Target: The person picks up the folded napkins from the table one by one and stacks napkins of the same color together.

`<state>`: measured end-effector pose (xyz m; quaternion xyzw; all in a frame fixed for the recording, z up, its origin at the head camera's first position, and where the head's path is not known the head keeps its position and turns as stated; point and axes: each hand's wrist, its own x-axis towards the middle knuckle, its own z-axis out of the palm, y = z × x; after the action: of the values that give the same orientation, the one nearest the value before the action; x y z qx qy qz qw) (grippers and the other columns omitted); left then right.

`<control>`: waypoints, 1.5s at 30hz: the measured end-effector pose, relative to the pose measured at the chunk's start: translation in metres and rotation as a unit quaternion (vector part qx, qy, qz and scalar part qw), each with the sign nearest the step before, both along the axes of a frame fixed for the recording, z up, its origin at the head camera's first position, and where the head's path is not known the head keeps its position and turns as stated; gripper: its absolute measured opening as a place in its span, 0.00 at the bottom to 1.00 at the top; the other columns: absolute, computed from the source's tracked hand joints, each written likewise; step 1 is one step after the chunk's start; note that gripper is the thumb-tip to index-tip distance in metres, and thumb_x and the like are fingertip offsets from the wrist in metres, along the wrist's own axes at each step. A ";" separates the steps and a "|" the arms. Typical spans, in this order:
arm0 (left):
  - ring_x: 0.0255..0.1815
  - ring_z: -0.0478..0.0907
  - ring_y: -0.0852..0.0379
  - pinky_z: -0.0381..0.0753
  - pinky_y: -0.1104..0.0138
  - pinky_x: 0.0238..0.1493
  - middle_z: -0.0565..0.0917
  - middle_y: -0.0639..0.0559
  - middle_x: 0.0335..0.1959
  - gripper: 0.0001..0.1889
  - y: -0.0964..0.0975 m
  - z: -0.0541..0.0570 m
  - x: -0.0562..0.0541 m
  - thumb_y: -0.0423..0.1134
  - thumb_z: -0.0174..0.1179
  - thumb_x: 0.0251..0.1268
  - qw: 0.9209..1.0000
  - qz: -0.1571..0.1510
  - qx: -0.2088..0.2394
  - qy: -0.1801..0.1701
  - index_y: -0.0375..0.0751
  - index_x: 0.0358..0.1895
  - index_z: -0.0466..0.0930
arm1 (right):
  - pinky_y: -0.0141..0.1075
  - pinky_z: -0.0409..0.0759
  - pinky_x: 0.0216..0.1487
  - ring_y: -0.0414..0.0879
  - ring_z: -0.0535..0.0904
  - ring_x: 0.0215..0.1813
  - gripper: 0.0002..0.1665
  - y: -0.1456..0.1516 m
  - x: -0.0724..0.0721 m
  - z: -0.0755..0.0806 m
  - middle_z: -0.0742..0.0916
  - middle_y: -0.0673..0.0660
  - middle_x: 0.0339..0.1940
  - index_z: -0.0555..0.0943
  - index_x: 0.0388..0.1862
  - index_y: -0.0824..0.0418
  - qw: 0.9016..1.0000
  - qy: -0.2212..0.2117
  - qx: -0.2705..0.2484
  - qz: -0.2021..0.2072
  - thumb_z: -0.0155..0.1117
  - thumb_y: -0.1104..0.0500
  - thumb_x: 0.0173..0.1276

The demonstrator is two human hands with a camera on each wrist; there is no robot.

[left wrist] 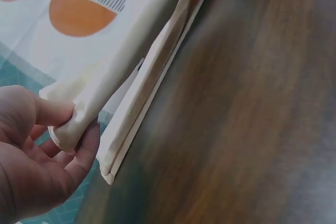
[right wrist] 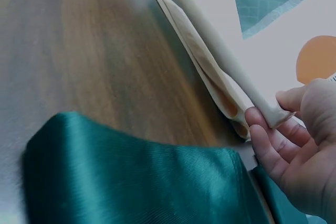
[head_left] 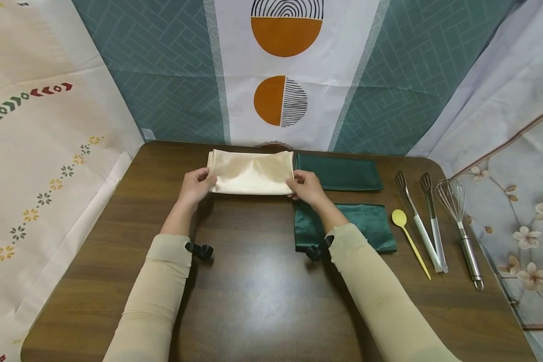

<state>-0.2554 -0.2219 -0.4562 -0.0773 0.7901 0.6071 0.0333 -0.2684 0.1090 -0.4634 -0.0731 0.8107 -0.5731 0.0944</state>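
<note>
A folded cream satin cloth (head_left: 252,173) is stretched level between both hands near the table's back edge. My left hand (head_left: 196,187) pinches its left end, thumb on top and fingers beneath. The right hand (head_left: 308,188) pinches the opposite end the same way. In the left wrist view, the held cloth (left wrist: 113,59) is raised over another folded cream layer (left wrist: 131,114) lying on the table. From the right wrist, the held edge (right wrist: 226,59) looks rolled over, with the lower cream layers (right wrist: 202,64) just below it.
Two folded dark green cloths (head_left: 339,173) lie to the right, the nearer green cloth (head_left: 366,226) partly under the right forearm. Further right on the wooden table (head_left: 253,281) are a yellow spoon (head_left: 399,218), two slotted turners (head_left: 423,229) and a whisk (head_left: 468,251). Patterned curtains surround the table.
</note>
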 end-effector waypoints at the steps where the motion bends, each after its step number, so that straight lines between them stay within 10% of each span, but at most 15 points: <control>1: 0.45 0.74 0.58 0.75 0.75 0.42 0.78 0.39 0.54 0.22 0.000 0.001 -0.002 0.33 0.57 0.75 1.000 0.000 0.002 0.001 0.28 0.68 0.73 | 0.36 0.85 0.30 0.49 0.88 0.32 0.17 0.000 -0.001 0.001 0.86 0.66 0.40 0.81 0.57 0.69 1.000 -0.001 0.000 0.002 0.60 0.59 0.77; 24: 0.51 0.76 0.54 0.77 0.69 0.49 0.79 0.37 0.59 0.21 -0.008 -0.003 -0.039 0.33 0.57 0.75 1.000 0.025 -0.010 0.013 0.31 0.67 0.75 | 0.41 0.87 0.34 0.46 0.85 0.31 0.16 -0.018 -0.028 0.001 0.84 0.61 0.41 0.82 0.56 0.65 0.998 0.013 0.028 -0.046 0.63 0.58 0.76; 36: 0.54 0.72 0.50 0.73 0.72 0.45 0.77 0.35 0.59 0.24 -0.013 -0.011 -0.041 0.35 0.60 0.73 0.998 0.022 -0.062 -0.019 0.29 0.69 0.73 | 0.37 0.86 0.40 0.48 0.86 0.36 0.28 -0.023 -0.028 -0.004 0.86 0.65 0.53 0.75 0.68 0.69 0.997 -0.049 0.039 -0.052 0.64 0.55 0.75; 45: 0.48 0.75 0.48 0.75 0.68 0.38 0.80 0.36 0.56 0.20 -0.018 -0.009 -0.038 0.39 0.63 0.71 0.988 0.061 -0.136 -0.030 0.30 0.60 0.81 | 0.35 0.85 0.32 0.44 0.84 0.29 0.15 -0.023 -0.027 -0.006 0.88 0.64 0.41 0.83 0.52 0.68 0.994 -0.053 0.059 -0.071 0.67 0.59 0.73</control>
<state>-0.2930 -0.2394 -0.4653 -0.1471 0.8578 0.4924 0.0089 -0.2955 0.0864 -0.4699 0.0211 0.8403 -0.5324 0.1002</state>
